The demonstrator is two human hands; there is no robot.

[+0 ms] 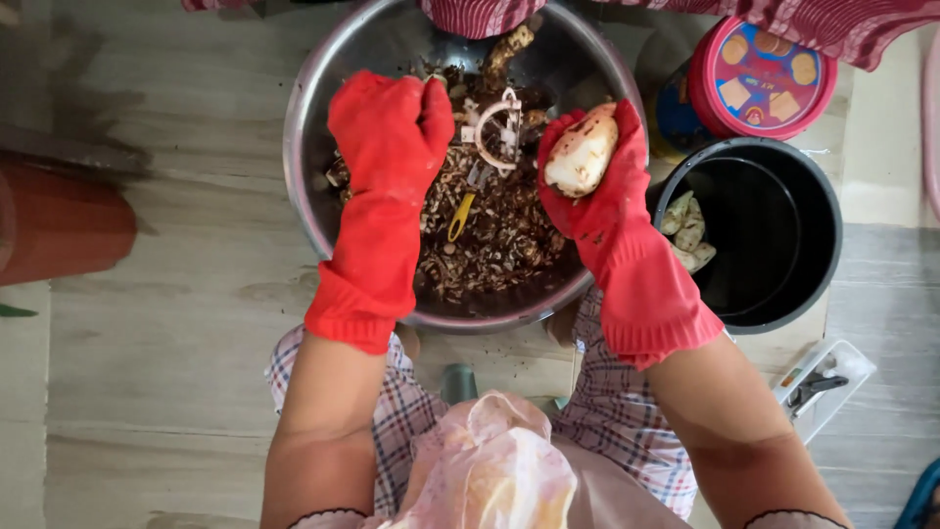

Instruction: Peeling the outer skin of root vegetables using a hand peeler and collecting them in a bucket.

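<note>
Both my hands wear red rubber gloves over a large steel bowl (311,186) filled with brown peelings. My right hand (587,181) is closed around a pale, mostly peeled root (582,155), held above the bowl's right side. Over the bowl's left half, my left hand (392,122) grips a pale peeler (497,127) whose looped head points toward the root. A small yellow-handled tool (460,216) lies on the peelings between my hands. An unpeeled brown root (507,51) rests at the bowl's far side.
A black pot (783,284) with several peeled pieces stands to the right. Behind it sits a round tin with a pink lid (762,76). A reddish-brown pot (59,225) is at far left, a white tray with a tool (822,384) at lower right. Striped fabric hangs at the top.
</note>
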